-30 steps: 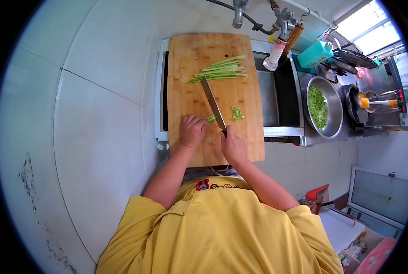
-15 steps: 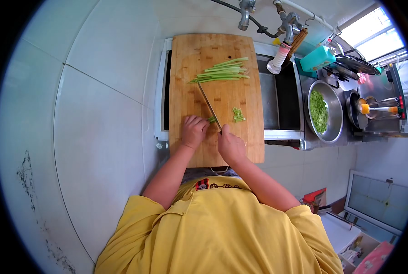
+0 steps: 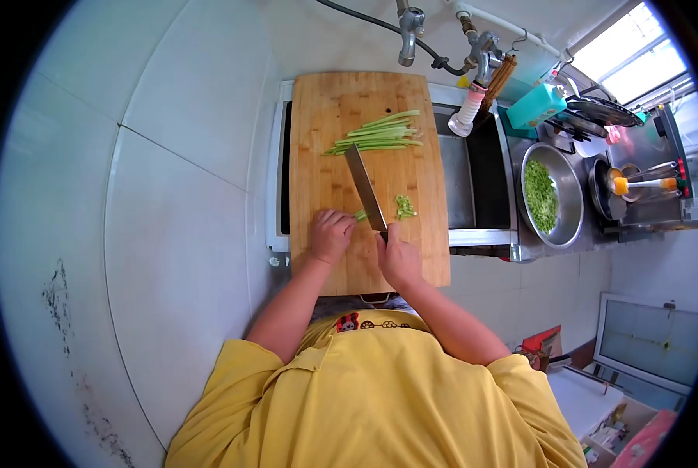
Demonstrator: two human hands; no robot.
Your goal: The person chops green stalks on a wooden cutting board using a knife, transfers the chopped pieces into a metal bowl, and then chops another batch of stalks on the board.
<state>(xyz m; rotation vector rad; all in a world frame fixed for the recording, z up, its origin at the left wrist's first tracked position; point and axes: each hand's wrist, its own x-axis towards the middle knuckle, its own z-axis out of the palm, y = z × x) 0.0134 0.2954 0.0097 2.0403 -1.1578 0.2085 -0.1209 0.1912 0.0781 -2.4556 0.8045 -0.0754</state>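
Observation:
My right hand [image 3: 400, 259] is closed round the handle of a kitchen knife [image 3: 367, 189], its broad blade tilted so that one flat side shows. Close to the left of the blade, my left hand [image 3: 332, 234] is closed on green stalks [image 3: 360, 214] that look like celery; only their cut ends show past the fingers. Small chopped pieces [image 3: 405, 207] lie just right of the blade. Farther up the wooden cutting board [image 3: 325, 101] rests a bundle of long green stalks [image 3: 380, 134], beyond the knife tip.
Right of the board is a sink [image 3: 458, 168] under a tap with a pale hose end [image 3: 466, 113]. A steel bowl [image 3: 571, 199] of chopped greens stands on the counter, with a teal bottle [image 3: 538, 107] and pans behind. A tiled wall [image 3: 185, 203] rises at the left.
The knife blade has turned, showing more of its flat side, and has moved slightly right of the held stalks. My left hand stays on the stalks. The whole view has shifted a little.

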